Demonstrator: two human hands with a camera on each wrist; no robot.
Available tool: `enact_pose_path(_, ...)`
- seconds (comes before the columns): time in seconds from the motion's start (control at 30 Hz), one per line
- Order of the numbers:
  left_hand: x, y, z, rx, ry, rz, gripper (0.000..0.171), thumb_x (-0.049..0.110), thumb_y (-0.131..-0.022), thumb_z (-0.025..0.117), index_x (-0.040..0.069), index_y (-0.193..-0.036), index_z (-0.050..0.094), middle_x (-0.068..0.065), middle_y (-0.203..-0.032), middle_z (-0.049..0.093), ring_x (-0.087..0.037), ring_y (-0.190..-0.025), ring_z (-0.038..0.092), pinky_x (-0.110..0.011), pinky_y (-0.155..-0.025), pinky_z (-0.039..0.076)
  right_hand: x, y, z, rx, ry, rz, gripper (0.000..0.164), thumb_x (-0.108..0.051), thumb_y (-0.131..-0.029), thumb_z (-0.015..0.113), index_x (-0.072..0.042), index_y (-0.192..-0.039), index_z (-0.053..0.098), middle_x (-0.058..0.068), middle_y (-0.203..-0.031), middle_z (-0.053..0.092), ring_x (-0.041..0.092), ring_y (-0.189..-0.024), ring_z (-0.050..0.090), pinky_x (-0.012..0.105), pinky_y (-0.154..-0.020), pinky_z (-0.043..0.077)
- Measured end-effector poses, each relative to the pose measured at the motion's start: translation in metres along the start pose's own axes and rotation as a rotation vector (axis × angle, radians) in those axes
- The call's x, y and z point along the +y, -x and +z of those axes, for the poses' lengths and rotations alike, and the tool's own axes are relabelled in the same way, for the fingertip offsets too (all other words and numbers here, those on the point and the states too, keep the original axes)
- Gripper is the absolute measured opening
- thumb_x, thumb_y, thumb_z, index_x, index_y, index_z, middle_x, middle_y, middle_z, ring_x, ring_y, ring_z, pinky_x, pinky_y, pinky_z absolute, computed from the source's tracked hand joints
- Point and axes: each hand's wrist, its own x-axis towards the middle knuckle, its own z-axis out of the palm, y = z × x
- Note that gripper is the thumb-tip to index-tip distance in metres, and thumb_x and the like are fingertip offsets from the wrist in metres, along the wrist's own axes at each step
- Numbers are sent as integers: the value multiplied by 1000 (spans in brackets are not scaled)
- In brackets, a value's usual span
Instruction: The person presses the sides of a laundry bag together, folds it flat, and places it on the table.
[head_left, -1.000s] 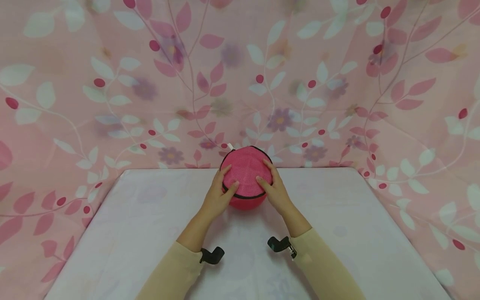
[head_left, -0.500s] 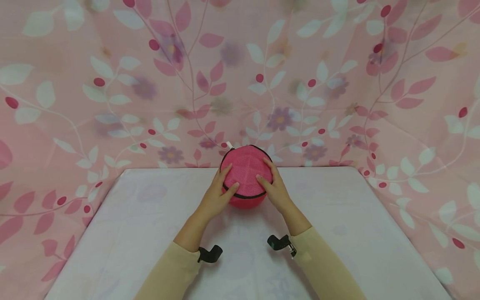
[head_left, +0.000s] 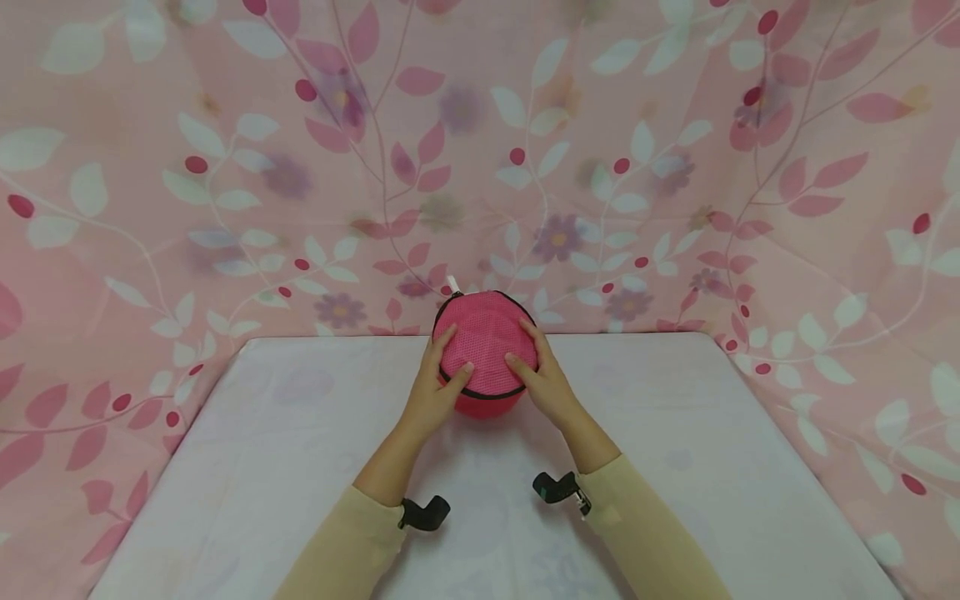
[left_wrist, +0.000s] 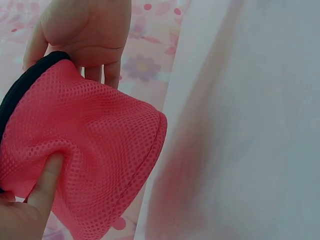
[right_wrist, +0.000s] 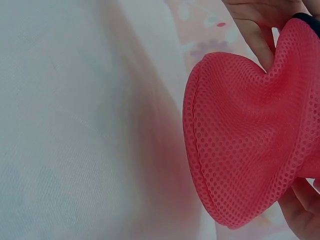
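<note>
Both hands hold a round pink mesh laundry bag [head_left: 491,346] over the far part of the table. A black zipper band [head_left: 491,396] circles it, and a white tag [head_left: 452,284] sticks out at its back left. My left hand [head_left: 433,385] grips the left side, its thumb [left_wrist: 47,177] pressing a dent into the mesh. On the opposite side my right hand [head_left: 549,379] grips it, thumb on the upper face. In the right wrist view the bag's soft bottom [right_wrist: 230,140] tapers to a seamed edge. The fingers underneath are partly hidden by the fabric.
A white cloth-covered table [head_left: 315,433] extends beneath the bag and arms. Pink floral fabric [head_left: 480,150] hangs behind and on both sides. Black camera mounts [head_left: 426,513] sit on both cuffs, projecting inward.
The bag and both hands have shifted slightly left. Its white tag now points more upright. The grip looks the same.
</note>
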Motion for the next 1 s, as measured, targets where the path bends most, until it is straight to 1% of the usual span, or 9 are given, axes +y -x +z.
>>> enact_pose_path(0.1,7,2,-1,6,20,-6,61,30,-90,59,31,-144,28,4,-153,9,-19,-138,16,-50,-106,25,-5,1,-1,-21,22,17,64,-35,-91,56,-31,-145,23,-4,-149,20,18,-136,21,45,-108,22)
enact_pose_path(0.2,20,5,-3,6,54,6,61,22,-91,58,22,-145,28,-2,-153,9,-24,-138,16,-52,-105,26,-17,4,-2,-47,17,25,65,-28,-92,56,-24,-146,21,1,-150,19,22,-136,21,47,-109,21)
enact_pose_path(0.3,32,8,-5,12,79,-10,61,15,-91,58,15,-144,29,-8,-153,9,-27,-137,18,-51,-105,27,-31,9,-3,-64,47,20,64,-22,-93,55,-17,-146,21,8,-150,20,27,-136,21,49,-108,20)
enact_pose_path(0.37,35,9,-5,18,79,-23,61,14,-91,58,13,-144,28,-9,-153,10,-28,-136,20,-51,-104,28,-38,12,-3,-70,98,11,64,-22,-93,55,-14,-146,21,10,-150,20,29,-136,21,51,-108,20)
enact_pose_path(0.47,36,10,-6,28,91,-35,60,13,-91,57,13,-144,29,-9,-152,12,-28,-134,25,-49,-104,29,-40,13,-3,-79,159,2,64,-24,-93,54,-14,-147,20,11,-150,20,29,-136,21,54,-106,21)
enact_pose_path(0.63,35,10,-6,35,119,-17,59,15,-92,57,13,-144,29,-8,-151,14,-28,-132,30,-49,-104,30,-24,8,-4,-78,178,-11,65,-30,-93,54,-21,-147,19,7,-151,19,28,-137,20,56,-106,20)
enact_pose_path(0.8,34,11,-4,42,142,-15,59,14,-91,57,13,-144,30,-8,-151,14,-28,-132,30,-49,-103,30,-4,3,-2,-43,195,-13,63,-42,-92,52,-35,-145,20,-3,-150,21,20,-136,22,52,-107,20)
enact_pose_path(0.87,34,11,-3,44,151,-9,60,12,-91,57,12,-144,30,-9,-151,15,-29,-133,28,-49,-103,30,-1,3,-2,-23,169,-10,61,-44,-91,52,-37,-144,21,-6,-149,21,18,-136,22,49,-108,20)
enact_pose_path(1.0,33,12,1,42,152,-2,61,10,-90,58,9,-144,29,-13,-150,18,-31,-133,25,-50,-103,30,1,2,0,12,57,-22,59,-39,-91,54,-35,-143,26,-7,-148,22,16,-136,22,46,-109,21)
